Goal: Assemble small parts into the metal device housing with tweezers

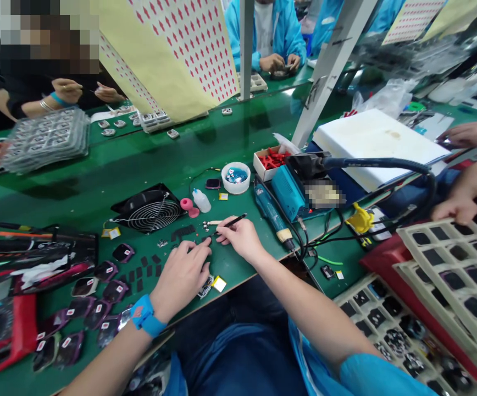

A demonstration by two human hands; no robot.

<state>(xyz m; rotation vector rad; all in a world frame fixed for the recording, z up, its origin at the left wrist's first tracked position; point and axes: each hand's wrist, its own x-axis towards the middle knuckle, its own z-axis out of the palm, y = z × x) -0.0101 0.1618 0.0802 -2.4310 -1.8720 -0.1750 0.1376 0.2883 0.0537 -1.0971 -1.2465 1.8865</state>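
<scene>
My right hand point(240, 236) pinches a thin black pen-like tool point(235, 220) over the green table point(238, 264). Just left of it, my left hand point(184, 272) is bent over the tabletop, its fingertips close to the tool's lower end; what they hold, if anything, is too small to make out. Below my left fingers lie a small open device point(206, 286) and a silver battery with yellow tape point(219, 284). Small black pieces point(183, 233) lie beyond my left hand, and more black rectangles point(140, 273) lie to its left.
Purple-framed watch cases point(115, 291) and a red meter point(24, 324) are at left. Behind are a black fan point(150, 210), a white bottle point(201, 201) and a round white dish point(236, 187). A teal screwdriver point(273, 214), soldering station point(290, 190) and trays point(461, 264) stand right, near another person's hands.
</scene>
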